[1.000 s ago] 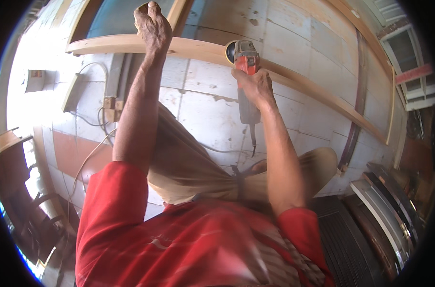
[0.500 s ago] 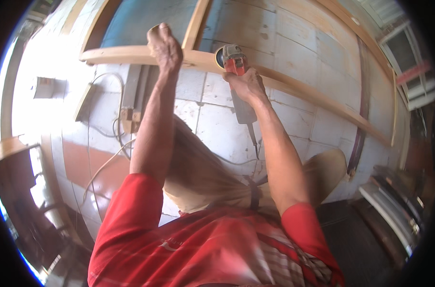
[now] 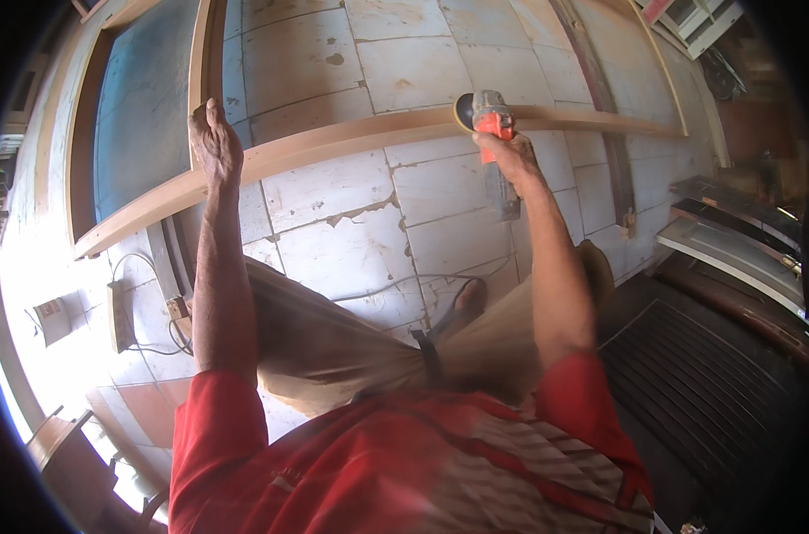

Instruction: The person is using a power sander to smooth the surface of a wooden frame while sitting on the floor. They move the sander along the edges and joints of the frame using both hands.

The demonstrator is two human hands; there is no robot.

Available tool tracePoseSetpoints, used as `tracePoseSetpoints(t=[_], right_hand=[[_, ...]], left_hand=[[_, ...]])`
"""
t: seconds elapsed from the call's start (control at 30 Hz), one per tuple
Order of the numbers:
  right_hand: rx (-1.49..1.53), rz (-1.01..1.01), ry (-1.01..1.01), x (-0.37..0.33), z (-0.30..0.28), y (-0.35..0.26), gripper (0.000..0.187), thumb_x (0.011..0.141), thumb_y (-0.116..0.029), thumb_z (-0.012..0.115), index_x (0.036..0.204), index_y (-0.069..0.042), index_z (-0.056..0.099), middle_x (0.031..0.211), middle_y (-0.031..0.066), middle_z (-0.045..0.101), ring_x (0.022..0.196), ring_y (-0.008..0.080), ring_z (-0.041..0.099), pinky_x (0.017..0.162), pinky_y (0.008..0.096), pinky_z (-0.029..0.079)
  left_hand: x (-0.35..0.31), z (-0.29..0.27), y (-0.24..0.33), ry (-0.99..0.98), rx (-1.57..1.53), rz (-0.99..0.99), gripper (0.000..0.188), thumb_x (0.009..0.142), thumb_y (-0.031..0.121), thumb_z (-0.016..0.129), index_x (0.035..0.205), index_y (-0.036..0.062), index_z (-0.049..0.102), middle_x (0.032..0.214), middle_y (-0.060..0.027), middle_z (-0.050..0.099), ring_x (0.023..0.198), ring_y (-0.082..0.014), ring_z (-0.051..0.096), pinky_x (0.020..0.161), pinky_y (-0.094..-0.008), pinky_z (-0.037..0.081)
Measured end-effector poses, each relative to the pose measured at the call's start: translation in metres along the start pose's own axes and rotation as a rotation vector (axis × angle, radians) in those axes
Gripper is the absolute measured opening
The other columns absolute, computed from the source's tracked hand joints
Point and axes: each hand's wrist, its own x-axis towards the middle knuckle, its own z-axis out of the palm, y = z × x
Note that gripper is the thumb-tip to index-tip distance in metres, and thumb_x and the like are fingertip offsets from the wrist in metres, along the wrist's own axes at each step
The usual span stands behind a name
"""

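A long wooden frame (image 3: 333,145) with a crosspiece (image 3: 205,67) stretches across in front of me. My left hand (image 3: 215,147) is closed on it where the crosspiece meets the near rail; some fingers are hidden. My right hand (image 3: 514,160) grips an angle grinder (image 3: 493,125) with a red and grey body. The grinder's round disc (image 3: 463,113), dark with a yellowish edge, is at the near rail, well right of my left hand. I cannot tell whether the disc touches the wood.
Worn white floor tiles (image 3: 342,249) lie below the frame, with a cable (image 3: 369,291) running across them. To the left are a power strip (image 3: 119,316) and a small white box (image 3: 52,320). Dark ribbed matting (image 3: 689,365) and stacked panels (image 3: 734,258) are at the right.
The view has swung to the right. My right hand has carried the grinder farther right along the near rail, while my left hand has shifted along the frame to the crosspiece.
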Motion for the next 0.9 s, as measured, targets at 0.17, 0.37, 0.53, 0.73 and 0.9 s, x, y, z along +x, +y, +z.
tracePoseSetpoints(t=[0.17, 0.37, 0.53, 0.73, 0.9], right_hand=[[0.03, 0.044, 0.093, 0.032, -0.058, 0.025, 0.051, 0.074, -0.047, 0.078, 0.102, -0.003, 0.074, 0.087, 0.0098, 0.071, 0.08, 0.0202, 0.068, 0.073, 0.0365, 0.052], [0.095, -0.278, 0.068, 0.13, -0.121, 0.123, 0.044, 0.094, -0.039, 0.068, 0.127, -0.011, 0.065, 0.117, 0.0013, 0.064, 0.103, 0.0172, 0.06, 0.092, 0.0348, 0.049], [0.109, 0.066, 0.069, 0.14, -0.157, 0.177, 0.088, 0.074, -0.057, 0.079, 0.146, -0.015, 0.051, 0.137, 0.01, 0.053, 0.123, 0.0264, 0.052, 0.102, 0.0455, 0.045], [0.054, 0.153, -0.046, 0.082, -0.092, 0.096, 0.07, 0.08, -0.051, 0.075, 0.136, -0.011, 0.061, 0.126, 0.0084, 0.059, 0.112, 0.0224, 0.056, 0.093, 0.0412, 0.048], [0.047, 0.005, -0.019, 0.087, -0.084, 0.092, 0.078, 0.077, -0.057, 0.077, 0.137, -0.01, 0.058, 0.123, 0.0089, 0.057, 0.102, 0.0222, 0.058, 0.084, 0.0407, 0.051]], left_hand=[[-0.005, 0.014, 0.039, -0.118, 0.093, -0.052, 0.055, 0.104, 0.05, 0.046, 0.115, -0.0002, 0.063, 0.091, -0.0143, 0.066, 0.086, -0.0261, 0.06, 0.083, -0.0401, 0.048], [0.014, -0.069, 0.016, -0.236, -0.057, 0.123, 0.033, 0.104, 0.032, 0.056, 0.122, 0.0064, 0.067, 0.111, -0.0079, 0.073, 0.098, -0.0174, 0.064, 0.089, -0.03, 0.05], [-0.133, -0.152, -0.092, 0.033, 0.529, -0.409, 0.043, 0.094, 0.036, 0.058, 0.115, -0.0015, 0.061, 0.11, -0.0291, 0.066, 0.107, -0.048, 0.06, 0.097, -0.0504, 0.047], [-0.292, -0.204, -0.147, 0.224, 0.662, -1.201, 0.062, 0.085, 0.039, 0.067, 0.129, -0.003, 0.055, 0.125, -0.0271, 0.06, 0.122, -0.0391, 0.056, 0.104, -0.0481, 0.044], [-0.304, -0.27, -0.223, 0.492, 0.953, -1.138, 0.075, 0.082, 0.045, 0.072, 0.135, 0.0001, 0.044, 0.14, -0.0261, 0.047, 0.135, -0.0387, 0.043, 0.111, -0.0487, 0.037]])
